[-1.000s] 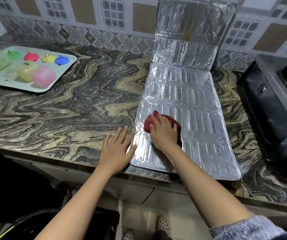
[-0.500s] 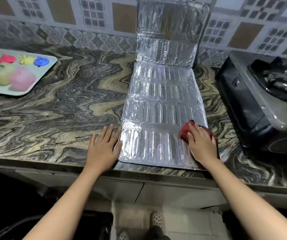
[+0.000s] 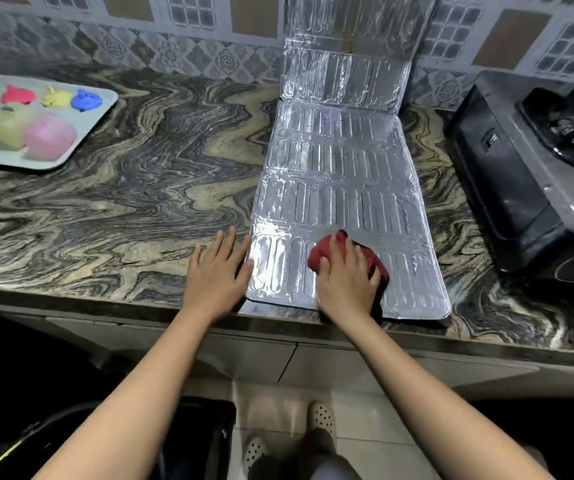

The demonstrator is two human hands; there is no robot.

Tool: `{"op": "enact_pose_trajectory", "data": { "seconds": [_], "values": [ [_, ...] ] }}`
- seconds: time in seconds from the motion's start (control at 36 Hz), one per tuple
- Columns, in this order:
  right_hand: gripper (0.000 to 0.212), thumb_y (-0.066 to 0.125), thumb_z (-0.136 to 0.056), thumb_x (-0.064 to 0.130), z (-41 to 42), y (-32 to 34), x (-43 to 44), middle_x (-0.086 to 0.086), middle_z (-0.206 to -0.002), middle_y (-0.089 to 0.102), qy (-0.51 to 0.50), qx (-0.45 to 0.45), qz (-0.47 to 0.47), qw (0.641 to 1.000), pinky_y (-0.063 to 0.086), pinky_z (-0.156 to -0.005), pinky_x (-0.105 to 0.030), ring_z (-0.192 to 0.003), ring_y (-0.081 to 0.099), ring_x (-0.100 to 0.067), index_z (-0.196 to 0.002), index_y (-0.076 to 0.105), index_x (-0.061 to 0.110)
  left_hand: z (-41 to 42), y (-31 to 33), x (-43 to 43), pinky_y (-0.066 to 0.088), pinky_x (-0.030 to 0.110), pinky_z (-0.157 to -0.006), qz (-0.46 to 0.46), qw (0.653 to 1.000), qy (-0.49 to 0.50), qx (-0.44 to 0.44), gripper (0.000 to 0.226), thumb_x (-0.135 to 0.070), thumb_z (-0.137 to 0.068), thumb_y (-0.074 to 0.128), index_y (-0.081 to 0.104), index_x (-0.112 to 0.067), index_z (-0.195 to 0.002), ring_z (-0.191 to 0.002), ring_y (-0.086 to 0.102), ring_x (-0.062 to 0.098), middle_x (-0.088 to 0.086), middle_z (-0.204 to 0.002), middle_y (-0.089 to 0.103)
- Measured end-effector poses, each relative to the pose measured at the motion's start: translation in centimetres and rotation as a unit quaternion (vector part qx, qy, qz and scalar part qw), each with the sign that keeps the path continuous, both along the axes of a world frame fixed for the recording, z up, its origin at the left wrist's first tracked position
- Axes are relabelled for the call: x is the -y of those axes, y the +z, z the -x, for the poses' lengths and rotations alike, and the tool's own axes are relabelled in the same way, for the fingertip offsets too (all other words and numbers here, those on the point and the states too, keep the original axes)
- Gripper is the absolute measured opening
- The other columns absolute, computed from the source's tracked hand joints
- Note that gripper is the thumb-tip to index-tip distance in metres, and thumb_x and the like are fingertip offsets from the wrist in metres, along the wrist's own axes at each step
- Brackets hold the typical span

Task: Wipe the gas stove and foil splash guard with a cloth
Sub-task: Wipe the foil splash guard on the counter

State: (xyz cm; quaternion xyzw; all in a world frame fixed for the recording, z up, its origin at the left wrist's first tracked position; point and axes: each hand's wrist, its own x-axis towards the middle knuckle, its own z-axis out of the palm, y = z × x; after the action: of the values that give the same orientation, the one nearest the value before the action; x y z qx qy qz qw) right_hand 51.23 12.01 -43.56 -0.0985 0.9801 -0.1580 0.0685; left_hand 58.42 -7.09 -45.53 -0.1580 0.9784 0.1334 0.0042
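My right hand (image 3: 346, 282) curls its fingers over the bunched cloth (image 3: 323, 252) on the foil guard's (image 3: 341, 174) near panel, at the counter's (image 3: 122, 202) front edge. Left hand (image 3: 214, 271) lies flat, fingers spread, thumb on the foil's edge. I'd pin that edge and wipe lightly along the ribs.

Foil splash guard (image 3: 341, 174) mostly flat on counter (image 3: 140, 188), far panel propped up against tiles (image 3: 188, 46). Red cloth (image 3: 323, 252) bunched under my right hand (image 3: 346, 282) at near end. Black gas stove (image 3: 507, 174) just right of it.
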Motion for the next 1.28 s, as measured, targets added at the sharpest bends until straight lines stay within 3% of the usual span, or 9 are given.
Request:
{"op": "enact_pose_trajectory", "data": {
  "seconds": [0.28,0.47,0.67,0.81,1.0,1.14,1.28],
  "values": [
    [0.05,0.025,-0.098,0.039,-2.3,0.1,3.9,0.004,-0.157,0.015,0.138,-0.009,0.012,0.99,0.008,-0.114,-0.045,-0.144,0.012,-0.016,-0.147,0.02,0.03,-0.1,0.5,0.3,-0.003,0.039,-0.117,-0.019,1.0,-0.009,0.009,0.051,-0.048,-0.098,0.019,0.008,-0.037,-0.147,-0.145,-0.004,0.009,-0.009,-0.157,-0.002],
    [0.062,0.008,-0.086,0.049,-2.7,-0.3,3.0,0.009,-0.154,0.026,0.291,-0.032,0.017,0.956,0.015,-0.111,-0.044,-0.141,0.023,-0.015,-0.143,0.029,0.036,0.1,0.4,0.5,-0.003,0.038,-0.116,-0.023,1.0,-0.01,0.014,0.05,-0.046,-0.098,0.02,0.009,-0.038,-0.147,-0.145,-0.004,0.008,-0.011,-0.157,-0.002],
    [0.049,0.023,-0.091,0.048,-0.9,0.4,-1.8,0.016,-0.148,0.036,0.399,-0.001,0.033,0.916,0.02,-0.108,-0.039,-0.136,0.033,-0.01,-0.137,0.039,0.04,0.0,0.2,0.5,-0.001,0.038,-0.116,-0.017,1.0,-0.009,0.001,0.05,-0.047,-0.098,0.02,0.011,-0.038,-0.146,-0.145,-0.002,0.008,-0.011,-0.157,0.0],
    [0.044,0.028,-0.092,0.049,0.3,-0.1,-6.1,0.02,-0.144,0.04,0.376,-0.001,0.054,0.925,0.026,-0.108,-0.041,-0.133,0.037,-0.007,-0.133,0.042,0.044,-0.2,0.2,0.4,0.002,0.039,-0.116,-0.033,0.999,-0.008,-0.023,0.058,-0.051,-0.09,0.014,0.021,-0.037,-0.145,-0.145,0.004,0.009,-0.009,-0.157,0.009],
    [0.043,0.03,-0.09,0.047,1.2,-0.3,-10.5,0.026,-0.137,0.042,0.284,-0.047,0.082,0.954,0.024,-0.102,-0.03,-0.127,0.04,-0.004,-0.129,0.048,0.043,-0.2,0.6,0.2,0.002,0.039,-0.116,-0.051,0.998,-0.002,-0.033,0.059,-0.051,-0.088,0.017,0.027,-0.035,-0.144,-0.145,0.006,0.01,-0.008,-0.156,0.014],
    [0.051,0.025,-0.085,0.052,1.6,-0.6,-11.9,0.018,-0.137,0.049,0.188,-0.063,0.075,0.977,0.02,-0.1,-0.03,-0.127,0.042,-0.007,-0.128,0.051,0.041,-0.2,1.0,0.0,-0.001,0.042,-0.117,-0.048,0.999,-0.001,-0.02,0.048,-0.04,-0.098,0.029,0.025,-0.034,-0.145,-0.145,0.005,0.012,-0.007,-0.157,0.011],
    [0.051,0.027,-0.084,0.051,1.1,-0.7,-11.7,0.015,-0.132,0.055,0.144,-0.09,0.08,0.982,0.028,-0.099,-0.038,-0.122,0.047,-0.011,-0.124,0.055,0.038,-1.0,1.2,-1.2,-0.005,0.043,-0.117,-0.052,0.998,0.018,-0.011,0.05,-0.034,-0.098,0.03,0.023,-0.028,-0.147,-0.146,0.003,0.012,-0.008,-0.157,0.009]
  ]
}}
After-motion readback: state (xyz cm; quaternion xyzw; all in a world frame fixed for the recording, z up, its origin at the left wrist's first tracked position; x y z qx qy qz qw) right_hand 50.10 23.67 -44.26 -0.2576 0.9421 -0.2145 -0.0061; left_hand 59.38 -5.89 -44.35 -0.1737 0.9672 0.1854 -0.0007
